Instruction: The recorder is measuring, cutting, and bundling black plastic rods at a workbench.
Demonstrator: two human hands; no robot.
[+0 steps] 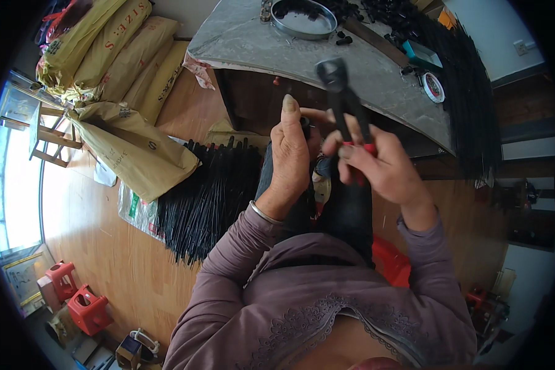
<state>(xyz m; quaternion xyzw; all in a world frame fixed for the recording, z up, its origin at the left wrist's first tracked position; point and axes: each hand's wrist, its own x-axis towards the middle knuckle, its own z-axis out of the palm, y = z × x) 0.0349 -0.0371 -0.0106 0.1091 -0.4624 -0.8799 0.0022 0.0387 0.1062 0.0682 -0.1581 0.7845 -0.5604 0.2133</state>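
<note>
Grey marbled counter (246,40), wood-plank floor (126,246), red-handled pincers (338,85) near the counter's edge, head pointing away and slightly left, long axis slanted, right hand (385,163) with fingers wrapped around handles, left hand's (290,151) finger grip unclear.

Counter (253,46): grey, stone-patterned top. On its far side, a round metal pan (303,37) and, to the right, a heap of black parts (391,12). Further right, a wooden strip (376,40), a teal box (420,60) and a small round dish (431,97). Long black rods (472,92) run along the right edge.

Floor (135,265): wood-toned. Far left, stacked sacks (117,49); left, a wooden stool (49,135); near left, red stools (89,310).
</note>
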